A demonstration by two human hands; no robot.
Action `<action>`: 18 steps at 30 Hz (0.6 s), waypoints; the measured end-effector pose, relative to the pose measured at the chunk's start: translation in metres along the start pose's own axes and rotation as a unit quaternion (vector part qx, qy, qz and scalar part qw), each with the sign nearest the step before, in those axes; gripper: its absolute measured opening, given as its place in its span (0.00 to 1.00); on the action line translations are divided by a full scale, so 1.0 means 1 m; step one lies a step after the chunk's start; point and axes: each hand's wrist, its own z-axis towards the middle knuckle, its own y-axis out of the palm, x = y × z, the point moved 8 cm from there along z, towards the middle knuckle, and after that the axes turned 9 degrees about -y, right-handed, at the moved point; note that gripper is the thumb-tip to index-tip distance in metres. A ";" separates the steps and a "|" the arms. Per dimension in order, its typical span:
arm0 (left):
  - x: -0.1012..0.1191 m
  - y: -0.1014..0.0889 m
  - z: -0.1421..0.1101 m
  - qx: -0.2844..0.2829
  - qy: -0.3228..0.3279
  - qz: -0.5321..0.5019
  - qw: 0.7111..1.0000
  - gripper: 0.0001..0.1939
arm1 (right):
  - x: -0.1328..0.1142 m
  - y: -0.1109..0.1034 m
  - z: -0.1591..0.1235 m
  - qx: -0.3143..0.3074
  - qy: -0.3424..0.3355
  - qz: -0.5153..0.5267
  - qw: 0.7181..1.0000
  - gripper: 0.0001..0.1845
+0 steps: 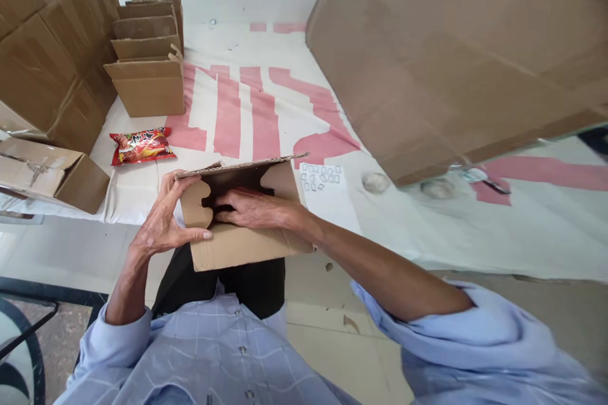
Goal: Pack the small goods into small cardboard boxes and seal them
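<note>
A small brown cardboard box (pixel 251 247) is held tilted in front of my lap, its mouth facing up. My left hand (pixel 164 221) grips its left side, thumb on the front flap and fingers behind the edge. Reaching into the opening is my right hand (pixel 251 207), thumb and fingers slightly apart. Its fingertips are partly hidden in the dark interior, and I see nothing held in it. Just beyond the box, a red snack packet (pixel 142 146) lies on the table.
Several open cardboard boxes (pixel 149 92) stand in a row at the back left, beside stacked cartons (pixel 42 57). Another carton (pixel 80 183) lies at the left edge. A large carton (pixel 451 63) takes up the right. A paper with drawn squares (pixel 327 193) lies on the cloth-covered table (pixel 294 120).
</note>
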 end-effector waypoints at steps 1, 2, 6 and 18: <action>-0.001 -0.002 -0.002 0.006 0.006 -0.005 1.000 0.51 | -0.014 0.000 -0.005 -0.004 -0.013 0.003 1.000 0.13; -0.002 -0.003 -0.004 0.012 0.011 -0.011 1.000 0.50 | -0.029 0.000 -0.012 0.001 -0.027 -0.003 1.000 0.13; -0.017 -0.008 -0.014 0.028 -0.002 -0.042 0.999 0.52 | -0.077 0.010 -0.040 0.067 -0.052 -0.114 0.990 0.12; -0.037 -0.014 -0.033 0.078 -0.024 -0.122 0.989 0.50 | -0.114 0.070 -0.072 0.215 -0.116 -0.331 0.912 0.26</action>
